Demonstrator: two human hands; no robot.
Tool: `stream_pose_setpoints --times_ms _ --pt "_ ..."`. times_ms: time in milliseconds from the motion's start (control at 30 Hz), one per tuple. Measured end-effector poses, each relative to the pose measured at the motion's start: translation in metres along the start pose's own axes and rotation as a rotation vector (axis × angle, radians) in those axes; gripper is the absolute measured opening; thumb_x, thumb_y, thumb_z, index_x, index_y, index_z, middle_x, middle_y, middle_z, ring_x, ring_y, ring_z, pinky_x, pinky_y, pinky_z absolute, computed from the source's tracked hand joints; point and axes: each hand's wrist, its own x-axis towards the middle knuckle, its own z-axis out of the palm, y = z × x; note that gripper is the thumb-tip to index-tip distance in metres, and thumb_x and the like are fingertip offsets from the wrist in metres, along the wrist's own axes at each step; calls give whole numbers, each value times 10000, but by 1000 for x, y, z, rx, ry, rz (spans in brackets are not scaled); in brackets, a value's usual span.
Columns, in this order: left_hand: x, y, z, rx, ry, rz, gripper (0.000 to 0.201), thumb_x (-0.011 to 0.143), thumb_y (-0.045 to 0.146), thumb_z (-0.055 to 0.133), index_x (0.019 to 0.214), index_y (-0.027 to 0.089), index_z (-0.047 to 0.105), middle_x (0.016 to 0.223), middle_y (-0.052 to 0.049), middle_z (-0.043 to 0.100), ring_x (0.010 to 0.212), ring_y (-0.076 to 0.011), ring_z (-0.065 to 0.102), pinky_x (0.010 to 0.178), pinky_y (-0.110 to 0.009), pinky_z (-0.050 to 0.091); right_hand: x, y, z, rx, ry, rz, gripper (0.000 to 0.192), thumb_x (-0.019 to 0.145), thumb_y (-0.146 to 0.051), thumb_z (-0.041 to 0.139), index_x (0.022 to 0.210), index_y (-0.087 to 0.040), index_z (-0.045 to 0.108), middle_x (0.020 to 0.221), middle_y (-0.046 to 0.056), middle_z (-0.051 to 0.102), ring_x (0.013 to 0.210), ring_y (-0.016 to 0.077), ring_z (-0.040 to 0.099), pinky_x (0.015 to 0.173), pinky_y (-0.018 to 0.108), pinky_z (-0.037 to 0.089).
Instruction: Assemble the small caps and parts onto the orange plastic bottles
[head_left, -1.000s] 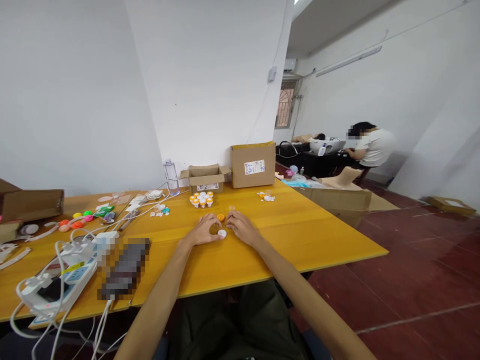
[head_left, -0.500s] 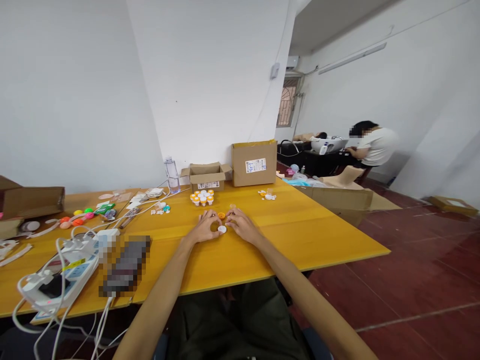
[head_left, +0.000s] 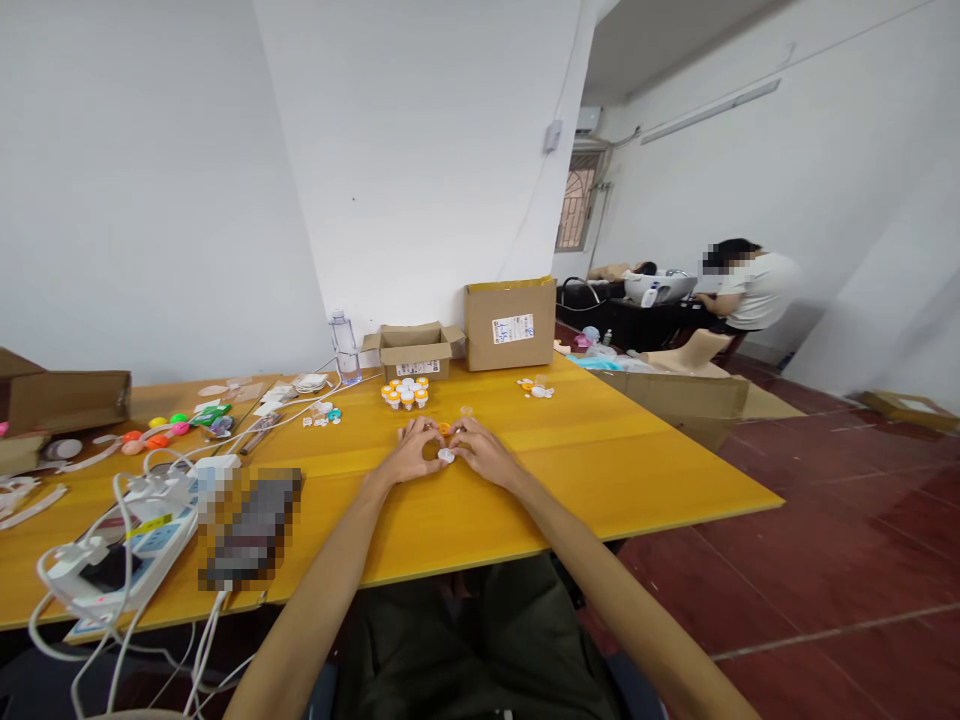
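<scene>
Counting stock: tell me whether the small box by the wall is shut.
No, the small box has its flaps open, behind the vials.

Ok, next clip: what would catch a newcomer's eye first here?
Probably the yellow table, with the left hand and right hand meeting at its middle around a small white cap and an orange piece. Behind them stands a cluster of orange-and-white vials before two cardboard boxes; tangled white cables crowd the left.
</scene>
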Motion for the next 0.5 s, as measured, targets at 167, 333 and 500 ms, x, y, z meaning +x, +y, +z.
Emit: stream_pose_setpoints --times_ms 167,333,500 --pt "0 1 -1 -19 -1 0 173 790 351 704 936 268 662 1207 -33 522 1220 -275 448 1038 -433 337 0 -3 -2 2 -17 2 154 896 -119 612 828 -225 700 1065 64 651 1062 201 612 927 359 487" --pt "1 2 -1 -30 2 4 162 792 350 705 920 263 656 1207 -33 522 1222 -279 450 1039 -438 338 0 -1 -1 18 -19 2 155 904 -135 601 840 -231 705 1069 61 641 1058 202 601 928 366 482" --pt "1 2 -1 -28 -2 -5 154 805 351 694 924 260 655 1214 -33 522 1230 -277 449 1049 -445 330 0 2 2 11 -14 3 145 899 -131 610 834 -222 702 1064 59 638 1061 196 593 935 353 470"
